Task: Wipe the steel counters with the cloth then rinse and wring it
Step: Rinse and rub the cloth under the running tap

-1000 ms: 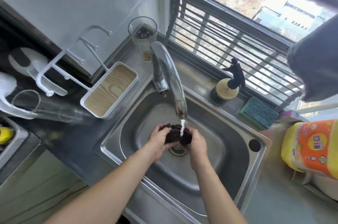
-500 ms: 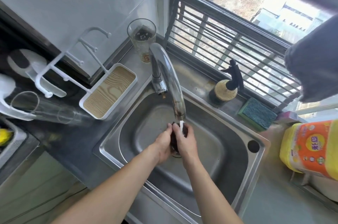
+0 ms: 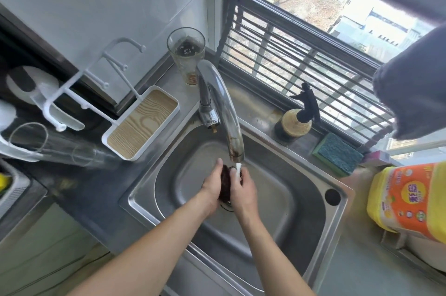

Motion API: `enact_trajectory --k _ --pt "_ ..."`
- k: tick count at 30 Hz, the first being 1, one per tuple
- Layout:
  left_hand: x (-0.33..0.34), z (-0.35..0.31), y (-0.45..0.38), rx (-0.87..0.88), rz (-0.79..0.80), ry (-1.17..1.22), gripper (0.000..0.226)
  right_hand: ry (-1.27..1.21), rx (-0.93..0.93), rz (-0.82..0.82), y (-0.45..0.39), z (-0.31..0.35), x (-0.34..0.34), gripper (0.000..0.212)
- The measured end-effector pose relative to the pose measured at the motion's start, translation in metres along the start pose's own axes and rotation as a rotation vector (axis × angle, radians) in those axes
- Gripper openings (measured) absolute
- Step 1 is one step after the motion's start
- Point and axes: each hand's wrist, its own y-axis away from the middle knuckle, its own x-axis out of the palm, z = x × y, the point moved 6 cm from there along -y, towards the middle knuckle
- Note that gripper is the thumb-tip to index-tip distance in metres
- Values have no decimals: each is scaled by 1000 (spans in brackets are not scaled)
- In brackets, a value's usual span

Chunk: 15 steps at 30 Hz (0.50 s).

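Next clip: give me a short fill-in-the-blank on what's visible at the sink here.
1. Both hands press the dark cloth under the running ____.
2. The left hand and right hand are over the sink's ____.
3. The green sponge lies by the ____ bottle.

Missing: faucet; drain; spray

The curved chrome tap spout (image 3: 224, 112) arches over the steel sink basin (image 3: 277, 199), blocking the way from above at its back. The basin's right half lies open. On the worktop behind, a tall clear glass (image 3: 187, 54), a white wood-grain tray (image 3: 142, 121), a black-topped spray bottle (image 3: 298, 117) and a green sponge (image 3: 337, 153) crowd the rim.
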Motion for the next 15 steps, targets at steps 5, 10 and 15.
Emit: enact_trajectory --k 5,10,15 --pt "5 -2 -1 142 -52 -201 37 -27 4 -106 3 -2 2 48" --pt "10 1 0 109 -19 -129 39 -56 35 -167 1 -2 -6 34" --pt "8 -1 3 147 -37 -154 31 -29 81 -169 -4 -3 -10 41"
